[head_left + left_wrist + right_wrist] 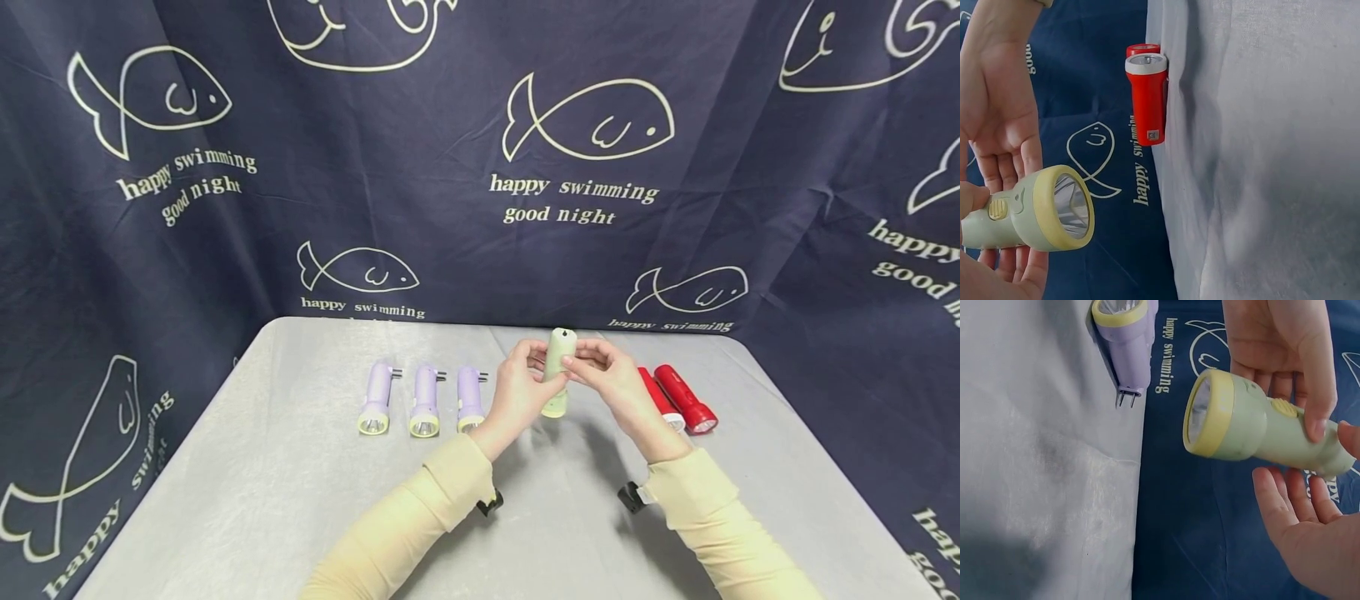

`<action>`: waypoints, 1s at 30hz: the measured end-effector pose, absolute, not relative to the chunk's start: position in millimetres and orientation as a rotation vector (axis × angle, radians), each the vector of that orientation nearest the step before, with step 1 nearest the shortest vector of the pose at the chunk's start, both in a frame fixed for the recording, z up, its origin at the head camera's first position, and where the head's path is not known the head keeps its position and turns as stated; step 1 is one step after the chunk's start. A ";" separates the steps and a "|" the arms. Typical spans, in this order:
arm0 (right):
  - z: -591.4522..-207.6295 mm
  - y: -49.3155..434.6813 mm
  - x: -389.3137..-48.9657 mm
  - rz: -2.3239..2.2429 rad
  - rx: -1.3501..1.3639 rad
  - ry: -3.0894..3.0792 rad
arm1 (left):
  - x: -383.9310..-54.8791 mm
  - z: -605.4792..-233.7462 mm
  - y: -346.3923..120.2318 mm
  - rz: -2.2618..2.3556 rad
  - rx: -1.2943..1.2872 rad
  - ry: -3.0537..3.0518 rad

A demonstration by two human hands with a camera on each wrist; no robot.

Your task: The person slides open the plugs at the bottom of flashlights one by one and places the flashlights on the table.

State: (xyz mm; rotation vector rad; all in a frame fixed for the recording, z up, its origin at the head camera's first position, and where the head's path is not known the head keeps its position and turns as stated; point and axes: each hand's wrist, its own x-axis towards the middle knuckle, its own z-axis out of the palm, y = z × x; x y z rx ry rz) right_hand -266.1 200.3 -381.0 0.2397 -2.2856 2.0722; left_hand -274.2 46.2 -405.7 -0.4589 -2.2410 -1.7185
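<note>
A pale green flashlight (556,367) with a yellow lens rim is held up between both hands above the table's far part. Its lens end points down toward the near side in the head view. My left hand (516,392) grips it from the left, the thumb lying along the barrel close to the yellow switch (1284,407). From the other side my right hand (617,385) pinches it near the tail end, with the thumb (1349,439) on the barrel and the fingers (1300,494) beneath. The reflector (1072,206) shows unlit in the left wrist view.
Three purple flashlights (424,400) with yellow rims and plug prongs lie in a row at the left. At the right lie a red flashlight with a white rim (1147,103) and an all-red one (684,396). A dark fish-print curtain (450,208) stands behind the grey table (247,500).
</note>
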 end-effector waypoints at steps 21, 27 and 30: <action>-380.1 207.7 -266.2 2.262 0.339 -2.317 | -276.1 -411.8 23.6 -2.138 -0.668 -2.178; -379.6 205.6 -265.2 2.280 0.380 -2.346 | -261.2 -391.2 15.2 -2.198 -0.744 -2.166; -379.5 204.5 -264.5 2.288 0.402 -2.333 | -257.8 -386.7 12.9 -2.208 -0.764 -2.172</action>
